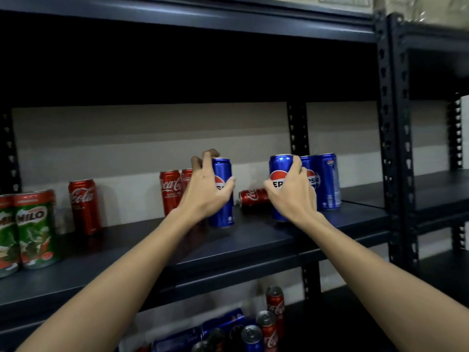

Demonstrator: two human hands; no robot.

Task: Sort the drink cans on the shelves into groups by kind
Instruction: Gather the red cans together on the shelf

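My left hand (206,190) grips an upright blue Pepsi can (224,199) on the dark shelf (177,245). My right hand (291,193) grips another upright Pepsi can (278,168), just left of two more Pepsi cans (328,181) standing at the shelf's right end. A red Coca-Cola can (252,196) lies on its side between my hands. Two upright Coca-Cola cans (170,190) stand behind my left hand, and a single one (85,207) stands further left. Two green Milo cans (35,228) stand at the far left.
The lower shelf holds a jumble of Pepsi cans (223,323) lying down and several upright Coca-Cola cans (275,306). Black perforated uprights (388,148) frame the shelf on the right, with another shelf unit (436,189) beyond.
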